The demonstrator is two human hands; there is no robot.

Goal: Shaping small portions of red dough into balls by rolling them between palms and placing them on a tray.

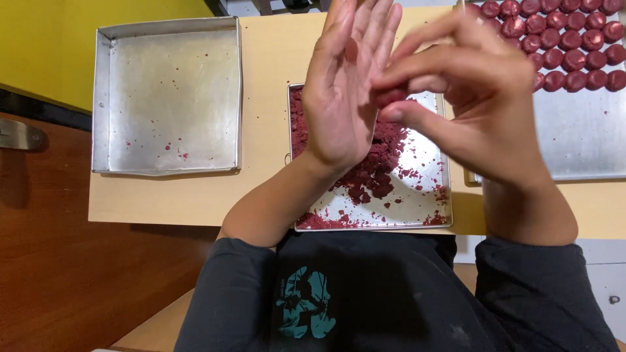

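Above the middle tray (417,221), the left hand (342,91) was spread flat and open, while the right hand (469,91) pinched a small dark red lump (390,96) in curled fingers against that palm. It looked roundish, with no clear long axis or heading. Judging by progress, several rows of finished balls (561,42) filled the right tray (580,143), crumbly red mix (375,163) remained, and the left tray (169,91) held only crumbs
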